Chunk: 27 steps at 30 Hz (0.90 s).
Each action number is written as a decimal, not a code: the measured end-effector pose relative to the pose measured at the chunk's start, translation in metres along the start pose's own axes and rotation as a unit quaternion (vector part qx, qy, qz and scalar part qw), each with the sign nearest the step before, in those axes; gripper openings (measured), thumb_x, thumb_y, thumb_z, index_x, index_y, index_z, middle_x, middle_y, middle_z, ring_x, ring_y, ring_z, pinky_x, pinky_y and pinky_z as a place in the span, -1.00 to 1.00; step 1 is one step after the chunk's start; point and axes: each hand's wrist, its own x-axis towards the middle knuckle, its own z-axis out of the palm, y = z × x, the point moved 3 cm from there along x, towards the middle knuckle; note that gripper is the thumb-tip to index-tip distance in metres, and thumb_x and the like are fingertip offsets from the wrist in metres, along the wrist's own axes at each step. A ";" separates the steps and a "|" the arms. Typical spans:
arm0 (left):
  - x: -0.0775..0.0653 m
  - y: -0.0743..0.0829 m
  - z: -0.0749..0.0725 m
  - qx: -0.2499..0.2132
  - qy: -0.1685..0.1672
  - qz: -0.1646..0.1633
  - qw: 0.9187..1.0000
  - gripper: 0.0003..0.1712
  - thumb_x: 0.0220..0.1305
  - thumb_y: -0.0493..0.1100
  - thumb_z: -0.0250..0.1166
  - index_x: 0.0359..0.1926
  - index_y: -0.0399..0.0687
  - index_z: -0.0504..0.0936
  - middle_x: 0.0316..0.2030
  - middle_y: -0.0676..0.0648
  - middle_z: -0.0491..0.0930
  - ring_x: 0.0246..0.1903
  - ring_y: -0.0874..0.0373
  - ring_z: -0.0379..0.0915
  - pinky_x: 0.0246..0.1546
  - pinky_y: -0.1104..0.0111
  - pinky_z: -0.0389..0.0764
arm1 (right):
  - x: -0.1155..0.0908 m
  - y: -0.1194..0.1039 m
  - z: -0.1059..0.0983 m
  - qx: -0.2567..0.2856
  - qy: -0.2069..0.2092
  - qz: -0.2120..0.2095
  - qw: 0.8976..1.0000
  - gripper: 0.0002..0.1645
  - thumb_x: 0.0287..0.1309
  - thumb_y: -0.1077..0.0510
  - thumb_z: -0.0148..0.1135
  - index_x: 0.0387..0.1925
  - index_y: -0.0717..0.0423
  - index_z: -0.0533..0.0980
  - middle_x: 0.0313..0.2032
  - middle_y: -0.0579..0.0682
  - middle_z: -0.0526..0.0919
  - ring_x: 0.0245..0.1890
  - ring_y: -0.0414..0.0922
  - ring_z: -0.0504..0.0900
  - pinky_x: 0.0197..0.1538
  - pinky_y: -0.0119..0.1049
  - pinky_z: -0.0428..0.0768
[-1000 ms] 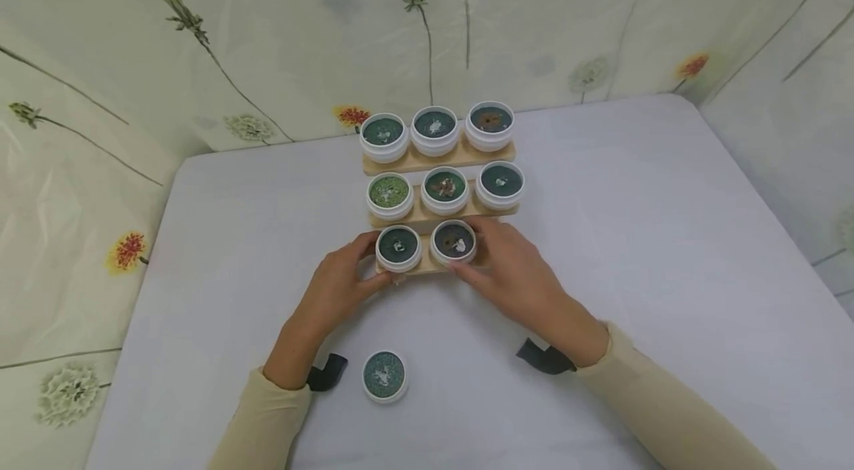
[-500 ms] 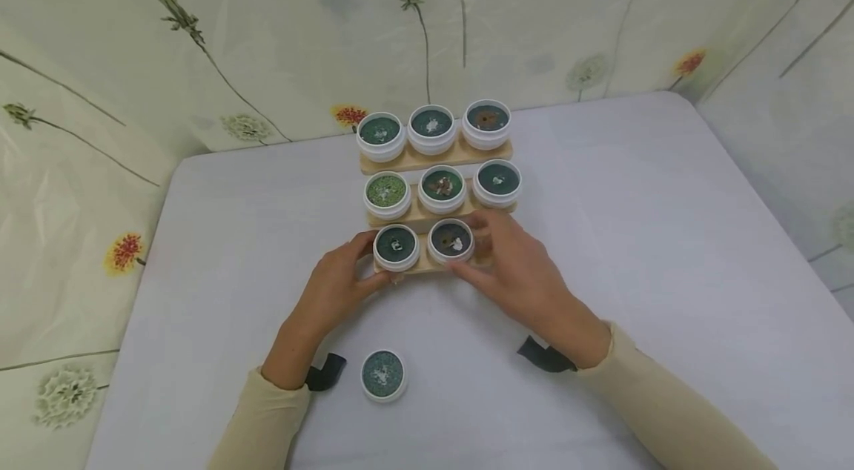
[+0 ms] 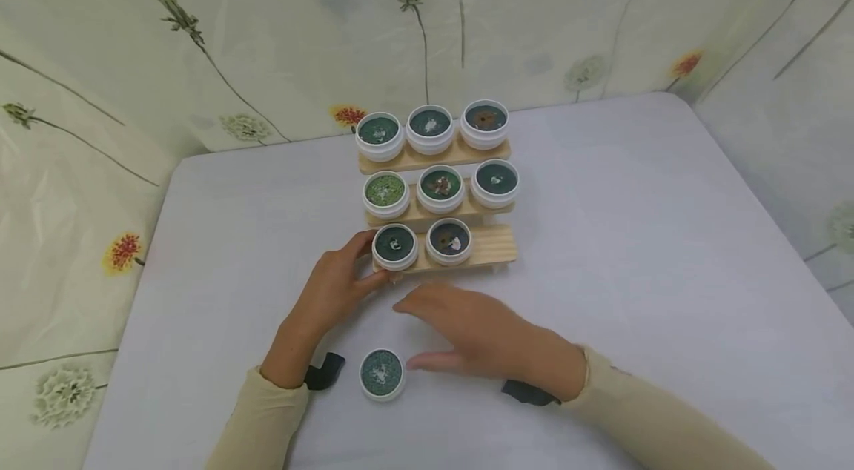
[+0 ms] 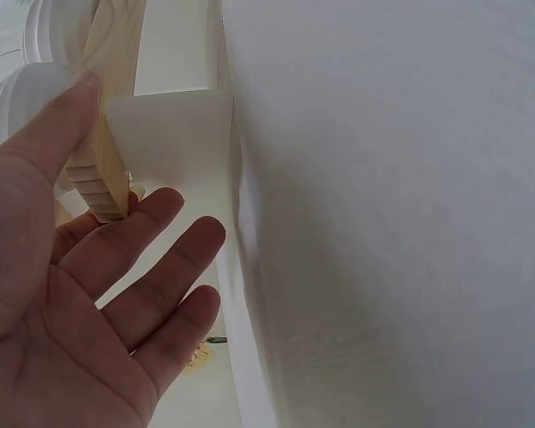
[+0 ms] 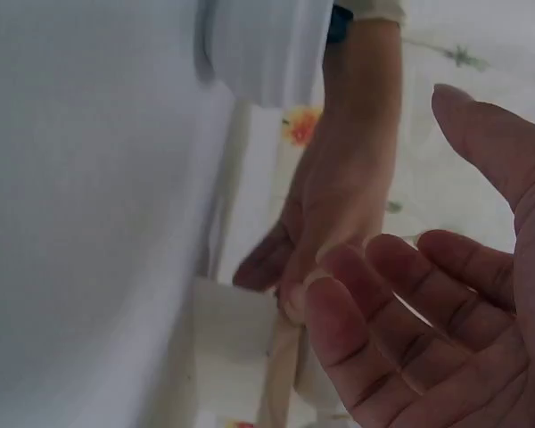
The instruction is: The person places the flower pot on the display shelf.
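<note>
My left hand [image 3: 331, 288] holds the left end of the lowest step of a wooden tiered stand [image 3: 495, 244]. In the left wrist view, thumb and index finger are around the end of that wooden board [image 4: 107, 174], while the other fingers stay loose. Close beside this hand sits a small white round pot [image 3: 395, 247] with a dark green top. A second pot [image 3: 449, 242] stands to its right on the same step. My right hand [image 3: 477, 325], fingers apart and holding nothing, is beside a loose pot [image 3: 382, 375] with a speckled teal top on the table.
Three pots stand on the middle step [image 3: 416, 218] and three on the top step [image 3: 437, 159]. The white-covered table [image 3: 634, 233] backs onto a flower-patterned curtain [image 3: 520, 18]. Dark straps [image 3: 530, 392] show at both wrists.
My right hand has left the pot on the right of the lowest step and come down toward the loose pot, uncovering the step's right end. The left hand keeps its place.
</note>
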 end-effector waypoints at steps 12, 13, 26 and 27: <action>0.000 0.001 0.000 0.002 0.000 -0.008 1.000 -0.23 0.23 -0.01 0.57 0.40 0.03 0.47 0.24 -0.06 0.65 0.30 -0.02 0.52 0.35 0.02 0.44 | -0.004 -0.018 0.052 0.018 -0.185 0.031 0.982 0.01 0.20 -0.21 0.52 0.53 0.05 0.29 0.39 -0.11 0.47 0.33 -0.17 0.47 0.38 -0.28 0.43; -0.001 0.001 -0.001 0.001 0.001 -0.008 1.000 -0.22 0.23 -0.01 0.58 0.40 0.02 0.47 0.24 -0.07 0.65 0.30 -0.02 0.52 0.35 0.02 0.44 | -0.003 -0.019 0.054 0.009 -0.184 0.024 0.983 0.01 0.21 -0.20 0.51 0.53 0.07 0.29 0.38 -0.10 0.48 0.32 -0.16 0.47 0.38 -0.28 0.42; -0.001 0.000 0.001 -0.003 0.001 -0.003 1.000 -0.22 0.22 -0.01 0.58 0.40 0.01 0.48 0.22 -0.09 0.67 0.29 -0.05 0.53 0.33 -0.01 0.45 | -0.004 -0.015 0.036 0.055 -0.193 0.070 0.977 -0.33 0.24 -0.01 0.50 0.29 0.05 0.44 0.18 -0.14 0.52 0.19 -0.28 0.50 0.29 -0.46 0.44; 0.000 0.000 0.001 -0.003 0.001 -0.003 1.000 -0.22 0.22 -0.01 0.58 0.40 0.02 0.48 0.22 -0.09 0.67 0.29 -0.05 0.53 0.33 -0.01 0.45 | -0.005 -0.014 0.032 0.060 -0.191 0.078 0.977 -0.33 0.23 0.00 0.50 0.29 0.05 0.44 0.18 -0.14 0.51 0.19 -0.28 0.49 0.29 -0.46 0.45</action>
